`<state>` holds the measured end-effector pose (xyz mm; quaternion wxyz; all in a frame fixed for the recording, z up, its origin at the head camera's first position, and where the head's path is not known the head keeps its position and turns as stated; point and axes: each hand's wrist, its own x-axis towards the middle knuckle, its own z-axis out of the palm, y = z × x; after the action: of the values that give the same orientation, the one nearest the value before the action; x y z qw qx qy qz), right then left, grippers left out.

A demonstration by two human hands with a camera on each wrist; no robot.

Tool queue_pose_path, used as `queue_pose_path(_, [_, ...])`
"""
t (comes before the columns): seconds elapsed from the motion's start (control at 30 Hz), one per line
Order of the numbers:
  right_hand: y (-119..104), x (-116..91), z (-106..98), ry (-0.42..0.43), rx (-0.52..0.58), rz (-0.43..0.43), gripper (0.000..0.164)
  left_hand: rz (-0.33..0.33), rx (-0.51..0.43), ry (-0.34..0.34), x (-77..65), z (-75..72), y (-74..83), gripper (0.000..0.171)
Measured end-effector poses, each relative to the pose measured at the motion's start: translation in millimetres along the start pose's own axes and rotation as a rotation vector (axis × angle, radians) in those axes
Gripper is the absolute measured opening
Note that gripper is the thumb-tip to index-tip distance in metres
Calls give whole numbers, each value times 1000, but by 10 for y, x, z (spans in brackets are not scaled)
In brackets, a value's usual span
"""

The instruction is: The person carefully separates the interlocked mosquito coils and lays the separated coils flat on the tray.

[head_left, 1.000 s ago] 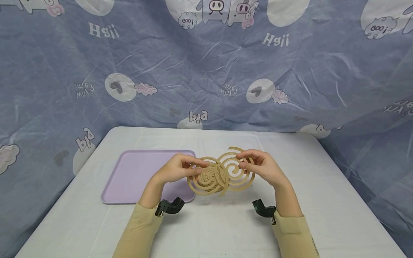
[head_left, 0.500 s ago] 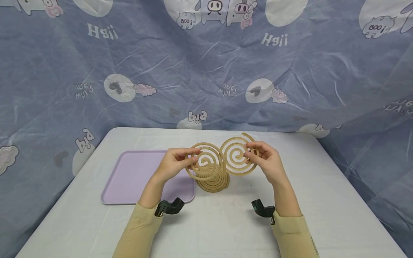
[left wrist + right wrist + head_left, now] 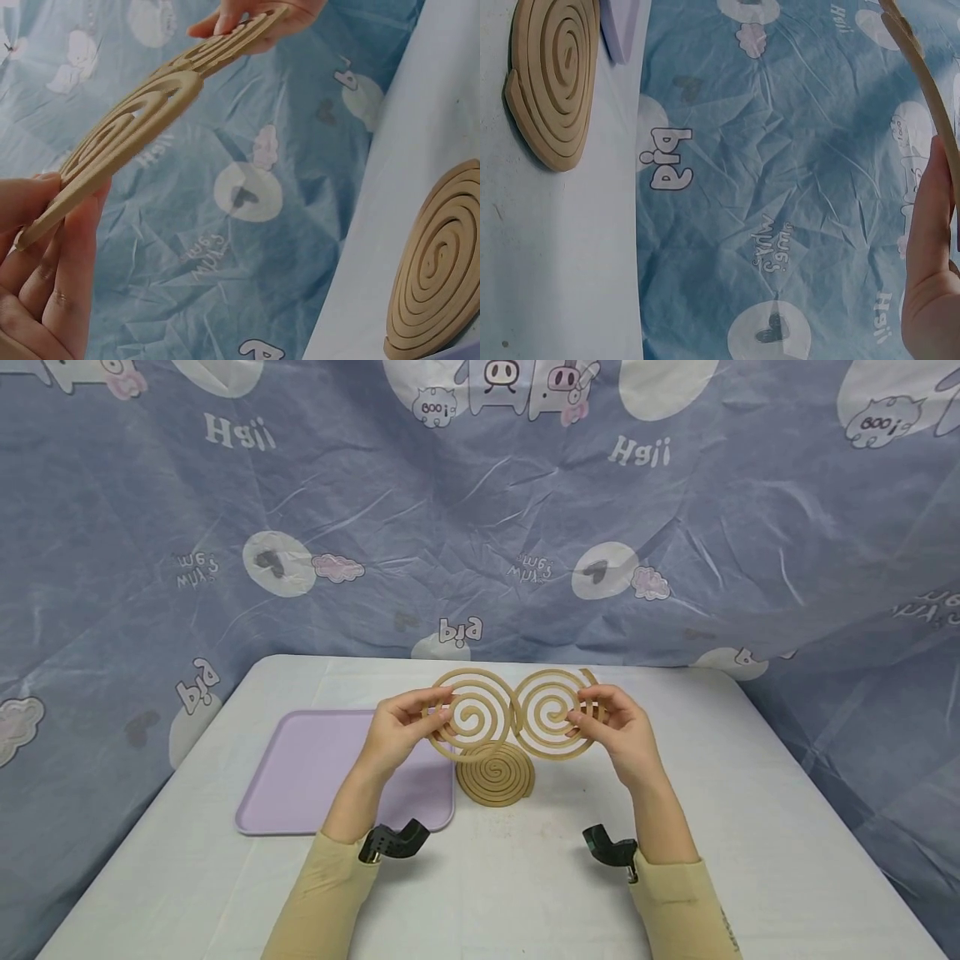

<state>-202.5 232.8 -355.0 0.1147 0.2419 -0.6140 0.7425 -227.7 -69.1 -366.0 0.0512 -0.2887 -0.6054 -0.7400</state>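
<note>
Up in front of me, my left hand (image 3: 396, 728) pinches a tan mosquito coil (image 3: 470, 758) at its outer left edge, thumb on the near face. My right hand (image 3: 624, 727) pinches a second open-spiral mosquito coil (image 3: 555, 756) at its right side. The two held coils stand side by side, their inner edges meeting or overlapping in the head view. Seen in the left wrist view, both are tilted, nearly edge-on. Below them, flat on the white table, lies a tightly wound mosquito coil (image 3: 495, 785) with no gaps between its turns.
A lilac tray (image 3: 281, 777) lies on the left of the white table (image 3: 540, 893), its right edge close beside the lying coil. Behind the table hangs a blue printed cloth (image 3: 450, 493). A black wrist mount (image 3: 393, 841) sits on each forearm.
Both hands have raised their coils up off the coil on the table. The held coils, overlapping a second ago, have moved apart until only their inner edges meet.
</note>
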Motion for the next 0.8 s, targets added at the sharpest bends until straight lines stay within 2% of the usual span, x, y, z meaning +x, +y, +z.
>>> queue_pose_path(0.17, [4, 11, 46, 140, -53, 75, 21, 32, -27, -18, 2, -31, 4, 28])
queue_pose_path(0.27, [4, 17, 61, 170, -91, 134, 23, 48, -29, -23, 2, -52, 18, 27])
queue_pose_path(0.33, [0, 17, 66, 129, -91, 151, 27, 46, -18, -17, 1, -68, 31, 27])
queue_pose_path(0.5, [-32, 18, 87, -80, -17, 171, 38, 16, 26, 27, 5, -116, 59, 27])
queue_pose_path(0.57, [-31, 20, 99, -131, 2, 182, 40, 9, 32, 44, 7, -138, 71, 27])
queue_pose_path(0.67, [2, 21, 109, -145, -27, 189, 39, 4, 26, 55, 0, -163, 91, 27])
queue_pose_path(0.8, [87, 25, 101, -128, -136, 139, 37, -4, 19, 67, -3, -181, 102, 28])
